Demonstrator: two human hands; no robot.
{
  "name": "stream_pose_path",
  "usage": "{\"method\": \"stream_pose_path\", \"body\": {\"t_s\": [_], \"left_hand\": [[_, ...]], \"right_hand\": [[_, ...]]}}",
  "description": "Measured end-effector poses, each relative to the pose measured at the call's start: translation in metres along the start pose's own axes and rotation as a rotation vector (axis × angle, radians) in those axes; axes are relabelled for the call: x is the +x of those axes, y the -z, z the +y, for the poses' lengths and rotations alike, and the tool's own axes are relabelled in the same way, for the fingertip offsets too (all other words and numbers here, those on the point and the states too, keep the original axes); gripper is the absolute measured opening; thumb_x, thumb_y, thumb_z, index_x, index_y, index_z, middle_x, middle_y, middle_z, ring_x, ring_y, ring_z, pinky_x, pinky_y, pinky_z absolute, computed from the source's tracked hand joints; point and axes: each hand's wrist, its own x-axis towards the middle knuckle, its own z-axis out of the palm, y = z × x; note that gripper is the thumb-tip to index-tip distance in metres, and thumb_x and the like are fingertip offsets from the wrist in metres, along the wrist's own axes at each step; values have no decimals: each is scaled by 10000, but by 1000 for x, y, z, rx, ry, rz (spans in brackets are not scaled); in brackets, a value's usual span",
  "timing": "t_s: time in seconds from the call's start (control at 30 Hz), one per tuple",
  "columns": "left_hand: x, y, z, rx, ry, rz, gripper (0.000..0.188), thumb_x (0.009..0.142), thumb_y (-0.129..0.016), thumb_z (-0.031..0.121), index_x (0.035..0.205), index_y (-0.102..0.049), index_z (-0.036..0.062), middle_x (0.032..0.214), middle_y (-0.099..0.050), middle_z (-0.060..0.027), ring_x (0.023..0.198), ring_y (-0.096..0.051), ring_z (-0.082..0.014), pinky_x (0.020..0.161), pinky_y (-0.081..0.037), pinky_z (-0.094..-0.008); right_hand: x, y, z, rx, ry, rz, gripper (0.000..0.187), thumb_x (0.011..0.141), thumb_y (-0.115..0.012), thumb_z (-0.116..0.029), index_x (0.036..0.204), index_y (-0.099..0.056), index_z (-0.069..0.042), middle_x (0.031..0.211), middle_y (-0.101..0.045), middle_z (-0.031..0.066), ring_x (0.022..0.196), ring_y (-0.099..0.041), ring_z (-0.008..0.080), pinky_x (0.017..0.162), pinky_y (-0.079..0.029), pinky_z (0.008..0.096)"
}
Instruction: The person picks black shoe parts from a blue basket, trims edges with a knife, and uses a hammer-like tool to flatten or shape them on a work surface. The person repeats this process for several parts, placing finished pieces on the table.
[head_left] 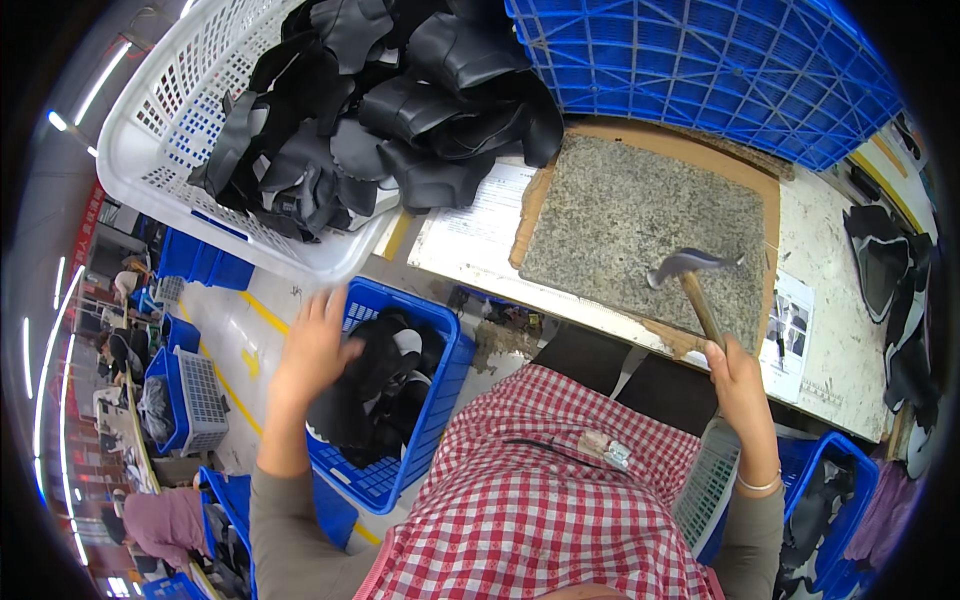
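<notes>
My right hand [738, 380] grips the wooden handle of a hammer [702, 305]. Its dark, curved metal head hovers at or just above the right part of a speckled stone slab [630, 220]; whether they touch I cannot tell. Over on the left, my left hand [315, 345] is stretched out with the thumb apart, holding nothing that I can see. Beside and below its thumb, black shoe-upper pieces [375, 355] fill a blue basket [462, 370] on the floor. A white basket [150, 205] heaped with black leather-like pieces [400, 110] stands beyond that hand.
Brown cardboard [530, 220] lies under the slab on a white worktable [470, 250]. Printed sheets [790, 335] lie on it. A blue crate [710, 70] stands behind the slab. More black pieces [885, 270] lie at the far right. Another blue basket [835, 450] sits low at right.
</notes>
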Motion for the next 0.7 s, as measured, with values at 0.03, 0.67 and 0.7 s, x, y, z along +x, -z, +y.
{"method": "stream_pose_path", "body": {"t_s": [0.03,0.67,0.7], "left_hand": [[23,1,1,-127,-109,193,730,834,-786,136,1499,-490,79,1387,-592,-194,1322,-535,-399,1075,-469,-462],[212,73,-7,-720,-135,1196,307,1049,-595,103,1334,-666,15,1180,-764,-117,1023,-696,-137,947,-538,-298],[202,55,18,-774,-260,1258,311,1041,-587,54,1340,-667,23,1262,-736,-118,1091,-692,-160,995,-525,-304]], "right_hand": [[5,-4,-3,-34,52,9,378,1079,-545,-326,1069,-578,50,716,-585,273,703,-618,480,633,-470,485],[0,1,2,104,-219,-18,483,1075,-577,-332,1264,-578,113,679,-592,133,621,-577,195,596,-478,350],[1,-2,-1,164,-138,-2,469,1075,-577,-323,1263,-579,107,688,-602,152,630,-603,226,605,-484,359]]}}
